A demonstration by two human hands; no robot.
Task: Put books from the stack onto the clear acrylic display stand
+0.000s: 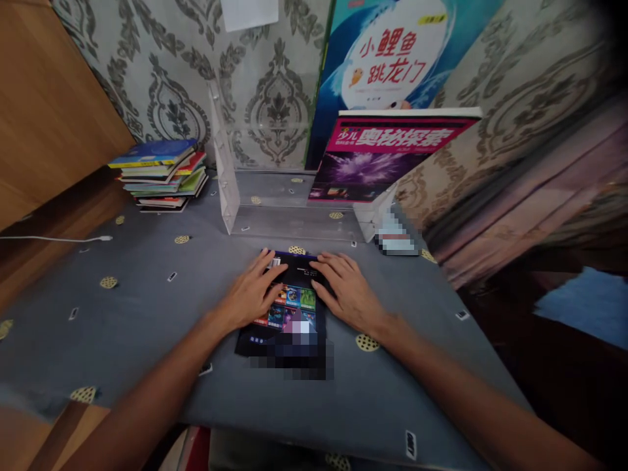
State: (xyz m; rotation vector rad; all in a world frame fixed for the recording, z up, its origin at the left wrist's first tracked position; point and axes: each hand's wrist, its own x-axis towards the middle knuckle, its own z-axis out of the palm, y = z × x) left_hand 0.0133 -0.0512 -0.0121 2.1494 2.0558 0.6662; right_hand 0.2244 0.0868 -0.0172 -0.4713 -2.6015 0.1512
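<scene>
Left hand and right hand rest open, fingers spread, at either side of a black book on the table, near a clear rack. Pixelation hides the book's lower edge.

Your left hand and right hand lie on a dark book upon the patterned surface; beyond, a clear rack holds a magenta book.
</scene>
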